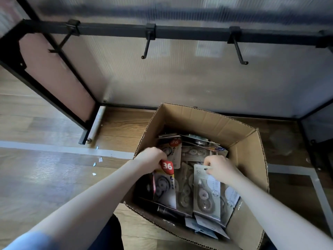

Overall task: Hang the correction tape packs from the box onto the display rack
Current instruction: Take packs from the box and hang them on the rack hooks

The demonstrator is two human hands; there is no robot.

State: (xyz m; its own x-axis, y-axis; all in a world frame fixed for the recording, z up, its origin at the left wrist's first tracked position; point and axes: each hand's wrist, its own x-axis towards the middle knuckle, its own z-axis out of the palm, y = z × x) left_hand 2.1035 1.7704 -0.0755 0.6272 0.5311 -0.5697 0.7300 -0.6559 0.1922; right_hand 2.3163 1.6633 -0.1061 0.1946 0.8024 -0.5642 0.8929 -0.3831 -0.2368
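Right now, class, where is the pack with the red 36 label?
In the head view, the pack with the red 36 label stands at the cardboard box's left side, gripped by the left hand.

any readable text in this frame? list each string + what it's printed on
"36": white on a red badge, on the pack gripped by the left hand.
"36": red badge on another pack farther back in the box.
Small print on the pack pinched by the right hand: too blurred to read.
Nothing else is legible.

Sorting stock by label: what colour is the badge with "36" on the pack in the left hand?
Red with white digits, on the blister-carded correction tape pack; head view.
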